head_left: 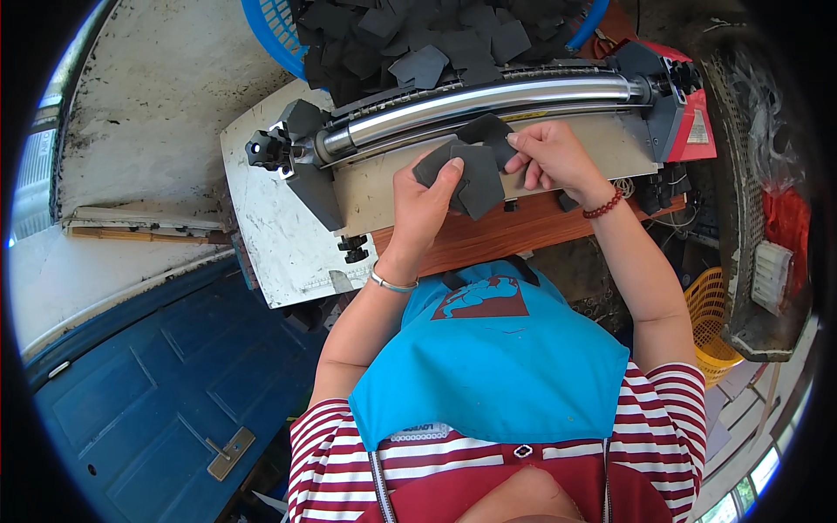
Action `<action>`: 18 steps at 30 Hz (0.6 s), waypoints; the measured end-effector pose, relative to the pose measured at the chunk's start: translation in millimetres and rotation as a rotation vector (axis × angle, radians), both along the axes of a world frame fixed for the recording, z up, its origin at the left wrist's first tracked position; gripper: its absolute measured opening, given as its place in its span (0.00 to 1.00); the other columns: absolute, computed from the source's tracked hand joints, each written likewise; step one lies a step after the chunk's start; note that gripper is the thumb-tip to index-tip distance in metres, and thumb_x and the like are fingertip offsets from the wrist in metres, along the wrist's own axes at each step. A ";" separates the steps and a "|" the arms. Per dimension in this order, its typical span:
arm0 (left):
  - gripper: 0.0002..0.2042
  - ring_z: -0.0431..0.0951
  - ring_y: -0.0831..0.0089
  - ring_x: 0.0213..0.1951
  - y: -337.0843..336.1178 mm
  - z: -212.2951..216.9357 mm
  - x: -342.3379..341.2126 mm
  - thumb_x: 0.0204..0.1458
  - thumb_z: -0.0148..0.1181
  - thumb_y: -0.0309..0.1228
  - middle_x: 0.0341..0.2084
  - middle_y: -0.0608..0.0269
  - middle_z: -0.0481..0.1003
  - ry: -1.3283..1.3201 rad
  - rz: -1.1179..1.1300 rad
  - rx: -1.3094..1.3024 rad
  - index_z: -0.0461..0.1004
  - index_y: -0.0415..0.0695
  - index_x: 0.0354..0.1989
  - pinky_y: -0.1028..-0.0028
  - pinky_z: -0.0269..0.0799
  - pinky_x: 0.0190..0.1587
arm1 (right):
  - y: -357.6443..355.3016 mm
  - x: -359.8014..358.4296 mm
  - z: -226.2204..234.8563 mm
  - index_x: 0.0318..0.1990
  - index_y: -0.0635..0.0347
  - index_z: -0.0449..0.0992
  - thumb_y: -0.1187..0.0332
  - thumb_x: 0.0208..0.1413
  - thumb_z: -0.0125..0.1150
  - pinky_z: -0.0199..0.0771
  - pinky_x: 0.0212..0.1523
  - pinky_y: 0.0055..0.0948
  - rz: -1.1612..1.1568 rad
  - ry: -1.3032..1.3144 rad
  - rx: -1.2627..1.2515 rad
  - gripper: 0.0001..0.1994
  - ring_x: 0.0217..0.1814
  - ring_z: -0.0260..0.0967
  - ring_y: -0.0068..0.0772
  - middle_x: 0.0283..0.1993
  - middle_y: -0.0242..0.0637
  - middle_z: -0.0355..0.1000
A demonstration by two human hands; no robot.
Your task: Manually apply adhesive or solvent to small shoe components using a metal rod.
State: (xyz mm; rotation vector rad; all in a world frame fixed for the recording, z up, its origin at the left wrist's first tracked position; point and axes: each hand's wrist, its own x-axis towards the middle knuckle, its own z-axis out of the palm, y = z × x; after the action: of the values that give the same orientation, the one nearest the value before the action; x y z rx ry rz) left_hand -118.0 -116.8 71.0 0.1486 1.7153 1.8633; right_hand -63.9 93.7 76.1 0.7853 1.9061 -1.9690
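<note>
Several flat dark grey square pieces are fanned out in my left hand, its thumb pressed on top of them. Just to the right, my right hand pinches the edge of another dark piece between thumb and fingertips. That piece overlaps the held ones and reaches toward the machine's roller. Both hands are over the metal feed plate of a roller machine, in front of its shiny steel roller. Whether the pinched piece touches the plate is hidden.
Behind the roller stands a blue basket heaped with dark pieces. A black knob and a red end housing flank the roller. A wooden board lies under the plate's front edge. A yellow basket stands at right.
</note>
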 end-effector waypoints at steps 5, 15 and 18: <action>0.11 0.74 0.83 0.27 -2.2 -1.8 4.8 0.56 0.58 0.32 0.28 0.65 0.76 0.068 0.000 0.066 0.75 0.35 0.40 0.81 0.73 0.26 | 9.0 14.5 -0.1 0.31 0.64 0.75 0.60 0.62 0.53 0.59 0.08 0.13 0.126 -0.136 0.009 0.16 0.12 0.68 0.18 0.22 0.36 0.74; 0.11 0.74 0.82 0.25 8.5 1.7 -0.6 0.56 0.58 0.32 0.27 0.66 0.75 -0.022 0.015 -0.020 0.75 0.36 0.39 0.82 0.72 0.21 | -6.6 -1.0 1.8 0.27 0.61 0.73 0.57 0.62 0.53 0.56 0.09 0.14 0.000 0.023 -0.026 0.17 0.12 0.63 0.14 0.20 0.31 0.71; 0.11 0.75 0.83 0.25 11.8 2.4 -1.3 0.56 0.57 0.33 0.26 0.66 0.75 -0.024 0.089 0.033 0.75 0.37 0.39 0.82 0.71 0.19 | -17.2 10.4 3.9 0.27 0.61 0.74 0.56 0.61 0.55 0.56 0.10 0.13 0.243 0.096 0.034 0.17 0.13 0.63 0.13 0.19 0.31 0.71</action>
State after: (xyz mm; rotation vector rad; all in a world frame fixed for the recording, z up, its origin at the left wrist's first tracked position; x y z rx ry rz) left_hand -119.3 -105.1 73.4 0.0628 1.7011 1.9503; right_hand -53.5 76.5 79.9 0.4490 1.9883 -1.8599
